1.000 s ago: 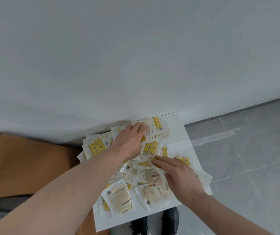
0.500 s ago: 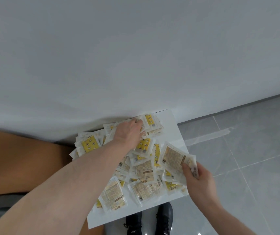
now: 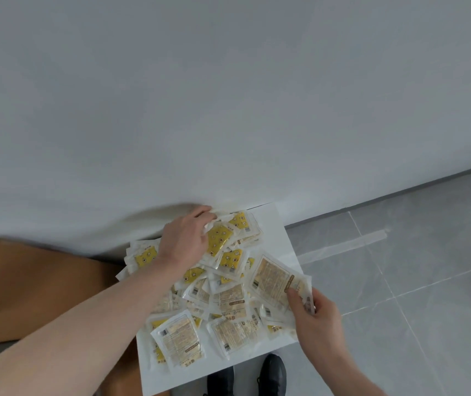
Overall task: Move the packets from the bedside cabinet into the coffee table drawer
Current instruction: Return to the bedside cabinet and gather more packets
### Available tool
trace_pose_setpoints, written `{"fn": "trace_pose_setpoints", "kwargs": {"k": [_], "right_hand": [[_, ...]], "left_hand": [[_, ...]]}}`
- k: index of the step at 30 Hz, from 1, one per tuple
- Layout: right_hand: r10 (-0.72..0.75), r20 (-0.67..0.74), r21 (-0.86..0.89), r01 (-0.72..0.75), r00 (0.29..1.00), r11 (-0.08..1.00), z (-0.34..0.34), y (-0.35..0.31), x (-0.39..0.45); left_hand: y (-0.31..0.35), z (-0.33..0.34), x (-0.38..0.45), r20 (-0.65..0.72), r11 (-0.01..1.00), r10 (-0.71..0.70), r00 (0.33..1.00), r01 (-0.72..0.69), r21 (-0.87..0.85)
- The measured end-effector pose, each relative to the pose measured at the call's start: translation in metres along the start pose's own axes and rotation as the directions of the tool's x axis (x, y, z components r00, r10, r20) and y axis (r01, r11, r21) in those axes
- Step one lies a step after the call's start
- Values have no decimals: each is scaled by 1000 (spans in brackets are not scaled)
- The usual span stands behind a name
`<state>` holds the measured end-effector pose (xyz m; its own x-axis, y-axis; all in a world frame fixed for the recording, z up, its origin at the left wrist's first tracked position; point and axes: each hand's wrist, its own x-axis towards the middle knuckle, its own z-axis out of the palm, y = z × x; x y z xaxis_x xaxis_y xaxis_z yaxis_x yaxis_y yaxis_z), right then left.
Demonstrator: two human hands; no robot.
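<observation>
A heap of several clear packets (image 3: 228, 298), some with yellow faces and some with beige printed backs, covers the white bedside cabinet top (image 3: 274, 232). My left hand (image 3: 184, 237) lies on the far side of the heap near the wall, fingers curled round a yellow packet (image 3: 218, 241). My right hand (image 3: 315, 315) is at the cabinet's right edge and pinches a small stack of beige packets (image 3: 272, 278) by its lower right corner, lifted and tilted off the heap.
A white wall (image 3: 228, 95) rises directly behind the cabinet. An orange-brown bed surface (image 3: 34, 290) adjoins on the left. Grey tiled floor (image 3: 414, 281) spreads to the right. My black shoes (image 3: 271, 372) show below the cabinet's front edge.
My right hand left the middle of the heap, took hold of beige packets and raised them at the right edge. My left hand slid toward the wall and closed on a yellow packet.
</observation>
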<state>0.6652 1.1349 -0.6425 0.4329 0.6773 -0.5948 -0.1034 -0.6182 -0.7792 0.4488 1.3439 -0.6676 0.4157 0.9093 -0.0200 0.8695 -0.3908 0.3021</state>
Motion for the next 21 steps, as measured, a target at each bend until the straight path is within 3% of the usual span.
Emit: {"fn": "trace_pose_setpoints", "kwargs": {"k": [6, 12, 17, 21], "right_hand": [[33, -4, 1, -33, 999, 999, -23, -33, -40], [87, 15, -73, -86, 996, 994, -65, -71, -115], [65, -12, -131, -66, 998, 989, -107, -108, -183], [34, -61, -112, -41, 998, 993, -125, -132, -225]], "left_hand": [[28, -58, -53, -88, 959, -199, 976, 176, -223], [88, -137, -124, 54, 860, -392, 918, 386, -334], [137, -206, -153, 124, 851, -378, 917, 397, -342], [173, -245, -154, 143, 882, -248, 958, 284, -376]]}}
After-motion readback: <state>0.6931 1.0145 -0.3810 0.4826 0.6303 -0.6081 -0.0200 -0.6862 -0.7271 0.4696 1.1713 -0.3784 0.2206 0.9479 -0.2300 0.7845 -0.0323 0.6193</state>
